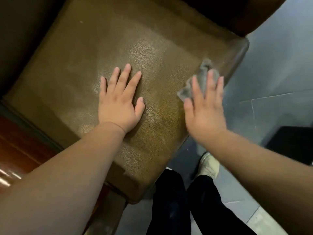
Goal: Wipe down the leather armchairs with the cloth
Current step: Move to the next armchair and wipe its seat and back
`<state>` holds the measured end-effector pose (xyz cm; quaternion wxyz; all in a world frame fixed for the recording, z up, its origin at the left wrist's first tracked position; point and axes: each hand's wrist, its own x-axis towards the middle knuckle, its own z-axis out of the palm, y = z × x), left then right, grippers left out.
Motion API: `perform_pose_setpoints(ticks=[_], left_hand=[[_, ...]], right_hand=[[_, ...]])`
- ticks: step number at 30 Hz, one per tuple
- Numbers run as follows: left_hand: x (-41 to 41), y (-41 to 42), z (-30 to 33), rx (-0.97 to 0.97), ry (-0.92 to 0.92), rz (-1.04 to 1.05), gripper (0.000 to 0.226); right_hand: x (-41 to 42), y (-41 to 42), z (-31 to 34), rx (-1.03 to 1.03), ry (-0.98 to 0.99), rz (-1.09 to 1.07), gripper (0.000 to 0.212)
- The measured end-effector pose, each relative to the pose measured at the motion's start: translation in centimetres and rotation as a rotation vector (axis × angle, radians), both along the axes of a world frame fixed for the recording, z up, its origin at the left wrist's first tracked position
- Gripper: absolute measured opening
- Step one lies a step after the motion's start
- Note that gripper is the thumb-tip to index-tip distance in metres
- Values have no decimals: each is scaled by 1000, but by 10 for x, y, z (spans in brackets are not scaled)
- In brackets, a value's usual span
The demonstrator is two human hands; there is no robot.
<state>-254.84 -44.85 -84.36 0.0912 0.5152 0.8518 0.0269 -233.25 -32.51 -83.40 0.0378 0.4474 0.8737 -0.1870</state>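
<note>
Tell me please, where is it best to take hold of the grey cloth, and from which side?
Probably the loose crumpled corner of the grey cloth, sticking out left of the right hand. Come from above and from the left hand side: the rest lies flat under straight fingers near the seat cushion edge.

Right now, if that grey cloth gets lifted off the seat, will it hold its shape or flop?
Likely floppy: the grey cloth lies crumpled with ragged corners under the right hand. Probably light, since flat fingers alone press it. It may slide easily on the leather seat cushion.
</note>
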Motion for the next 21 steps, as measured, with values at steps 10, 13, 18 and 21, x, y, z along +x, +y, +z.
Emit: perform_pose_setpoints(ticks=[10,13,18,21], left_hand=[[23,64,5,-117,-43,170,72],[23,79,1,-96,-16,191,74],[24,76,5,-106,-19,184,74],[24,77,3,-102,2,185,75]], right_hand=[[10,129,-6,95,-33,163,61],[-2,124,1,12,23,-90,61],[20,48,9,40,-63,212,65],[20,118,-1,100,-66,214,65]])
